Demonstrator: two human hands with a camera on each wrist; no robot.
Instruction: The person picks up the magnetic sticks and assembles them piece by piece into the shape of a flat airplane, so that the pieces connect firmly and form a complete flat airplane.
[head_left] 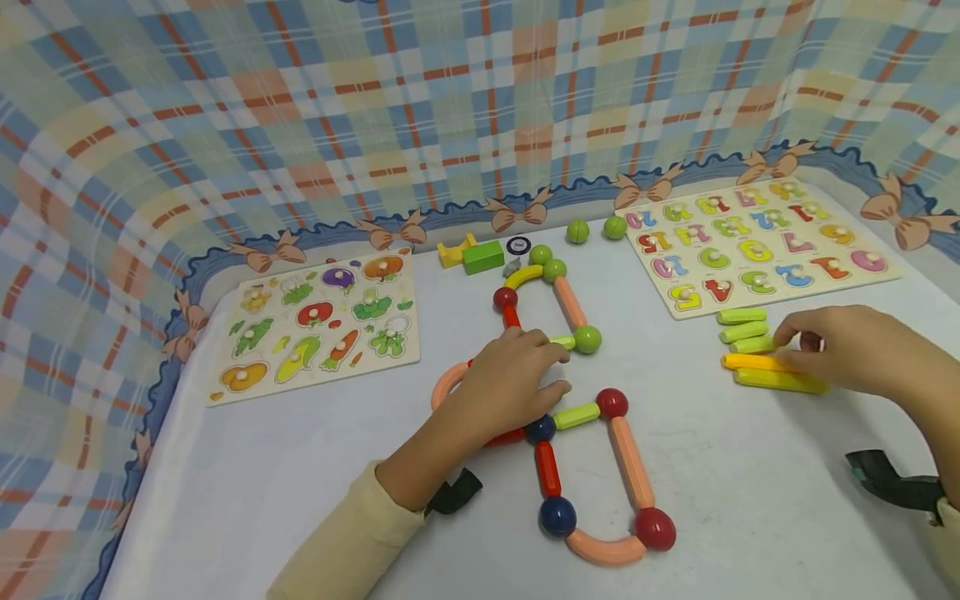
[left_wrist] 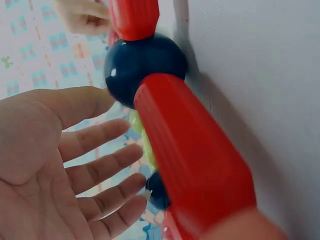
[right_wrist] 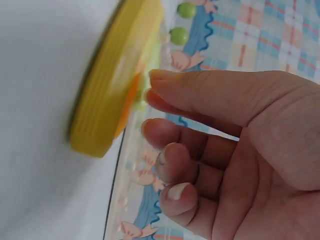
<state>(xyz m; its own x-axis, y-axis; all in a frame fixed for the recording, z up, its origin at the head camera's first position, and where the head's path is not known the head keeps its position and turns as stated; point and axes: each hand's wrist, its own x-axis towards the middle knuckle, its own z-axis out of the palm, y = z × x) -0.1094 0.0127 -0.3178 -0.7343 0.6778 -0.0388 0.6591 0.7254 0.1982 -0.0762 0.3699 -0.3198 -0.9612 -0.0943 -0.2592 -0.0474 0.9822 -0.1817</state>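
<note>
Magnetic balls and rods form linked loops on the table. My left hand [head_left: 510,375] hovers over the middle of them, hiding part. Its fingers are spread and hold nothing in the left wrist view, near a dark blue ball [left_wrist: 145,67] and a red rod [left_wrist: 192,150]. My right hand [head_left: 858,346] is over a row of loose rods, its fingers loosely bent. Thumb and forefinger are close to an orange-yellow rod [head_left: 750,361] and a light green rod [head_left: 752,344]; I see no firm grip. A yellow rod [right_wrist: 112,85] lies beside them.
A vegetable puzzle board [head_left: 408,337] lies at the left, a number puzzle board [head_left: 678,310] at the back right. Along the back are a green block [head_left: 483,257], a yellow piece [head_left: 450,253] and green balls [head_left: 577,231]. A plaid curtain [head_left: 450,108] borders the table.
</note>
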